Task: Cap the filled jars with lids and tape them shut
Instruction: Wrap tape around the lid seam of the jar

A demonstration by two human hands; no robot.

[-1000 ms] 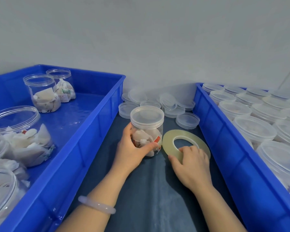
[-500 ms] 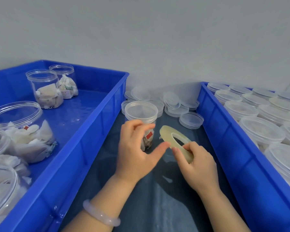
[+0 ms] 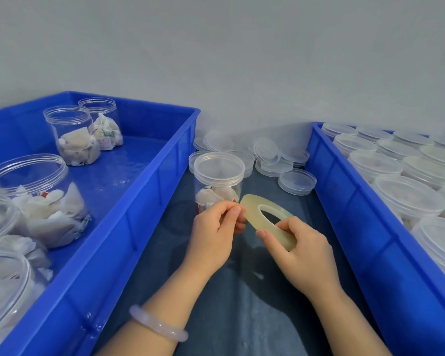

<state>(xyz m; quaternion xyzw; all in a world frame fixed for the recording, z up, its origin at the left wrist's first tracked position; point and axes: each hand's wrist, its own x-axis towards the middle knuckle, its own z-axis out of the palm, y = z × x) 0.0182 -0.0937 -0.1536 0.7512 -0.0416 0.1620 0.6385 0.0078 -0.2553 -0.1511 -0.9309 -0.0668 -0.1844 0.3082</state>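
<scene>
In the right hand (image 3: 303, 253), a thin, pale-yellow translucent tape roll (image 3: 252, 209)

A blue plastic crate (image 3: 139, 214) stands at the left, and a second blue crate (image 3: 357, 227) at the right. Between them lies a dark blue-grey table cover (image 3: 242, 317), with a pale grey wall (image 3: 242, 60) behind.
</scene>
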